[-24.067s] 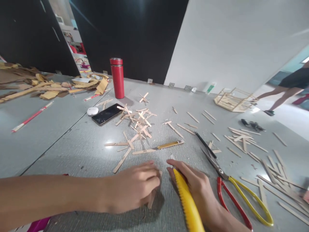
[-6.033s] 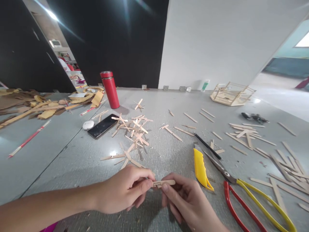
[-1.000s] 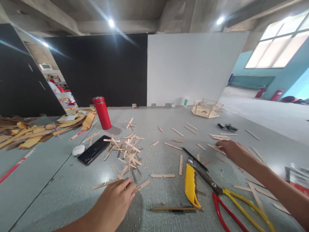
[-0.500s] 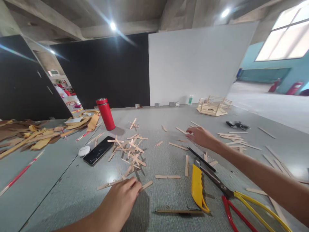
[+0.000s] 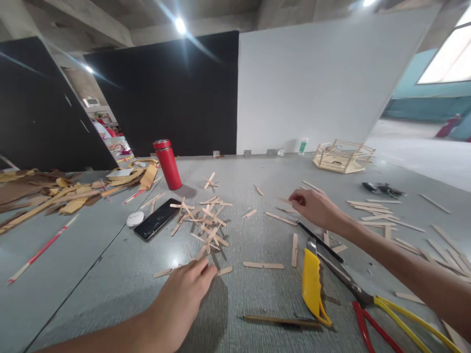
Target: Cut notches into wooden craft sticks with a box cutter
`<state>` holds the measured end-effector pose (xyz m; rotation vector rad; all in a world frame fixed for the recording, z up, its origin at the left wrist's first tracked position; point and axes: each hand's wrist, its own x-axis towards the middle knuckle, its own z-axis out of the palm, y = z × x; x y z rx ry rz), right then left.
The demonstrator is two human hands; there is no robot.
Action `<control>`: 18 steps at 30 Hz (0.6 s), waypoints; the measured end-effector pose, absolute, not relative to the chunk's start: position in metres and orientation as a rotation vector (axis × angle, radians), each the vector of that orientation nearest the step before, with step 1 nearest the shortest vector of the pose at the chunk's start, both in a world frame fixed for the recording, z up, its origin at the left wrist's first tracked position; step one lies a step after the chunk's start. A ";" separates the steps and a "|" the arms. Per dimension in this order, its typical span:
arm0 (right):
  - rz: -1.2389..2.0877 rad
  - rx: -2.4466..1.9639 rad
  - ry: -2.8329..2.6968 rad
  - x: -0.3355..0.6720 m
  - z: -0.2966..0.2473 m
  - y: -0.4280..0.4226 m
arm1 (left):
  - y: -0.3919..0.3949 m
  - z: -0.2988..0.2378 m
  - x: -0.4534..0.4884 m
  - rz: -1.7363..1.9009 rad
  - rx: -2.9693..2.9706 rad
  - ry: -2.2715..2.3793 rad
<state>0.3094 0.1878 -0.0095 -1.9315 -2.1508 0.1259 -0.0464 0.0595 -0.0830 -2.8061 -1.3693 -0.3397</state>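
My left hand [image 5: 189, 287] is low over the table, fingers bent down and pressed together on a wooden craft stick [image 5: 225, 270], whose end pokes out at the right. Another stick [image 5: 162, 273] shows on the other side of that hand. Just beyond lies a loose pile of crossed craft sticks [image 5: 209, 223]. My right hand [image 5: 311, 206] is farther out, its fingers closed in a pinch on a thin craft stick [image 5: 284, 200], blurred. Near it are a single stick [image 5: 280, 218] and a black pen-like rod [image 5: 320, 240].
A yellow-handled cutter [image 5: 312, 284], shears [image 5: 362, 296] and a thin brown tool [image 5: 281, 321] lie in front. A phone [image 5: 156, 220], white case [image 5: 135, 218] and red flask [image 5: 168, 165] stand left. More sticks [image 5: 371, 208] and a stick frame [image 5: 344, 159] are right.
The view has shifted slightly, so most things appear farther right. My right hand's fingers have curled in more, and the stick there looks more blurred. My left hand stays nearly in place.
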 end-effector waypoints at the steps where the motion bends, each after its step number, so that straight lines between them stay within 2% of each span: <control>1: 0.213 -1.877 -2.171 0.300 -0.006 0.173 | 0.059 -0.082 -0.047 -0.361 -2.808 -1.370; 6: 0.881 -1.516 -2.307 0.249 -0.015 0.067 | 0.048 -0.072 -0.045 -0.496 -2.833 -1.360; 8: 1.041 -1.466 -2.325 0.235 -0.030 0.031 | 0.041 -0.068 -0.042 -0.546 -2.866 -1.330; 12: 0.843 -1.377 -2.382 0.223 -0.055 -0.005 | 0.027 -0.065 -0.036 -0.592 -2.954 -1.207; 15: 0.688 -1.278 -2.447 0.225 -0.054 -0.009 | 0.018 -0.068 -0.035 -0.602 -3.033 -1.011; 18: 0.319 -1.235 -2.577 0.238 -0.045 -0.001 | 0.009 -0.071 -0.034 -0.642 -3.016 -0.748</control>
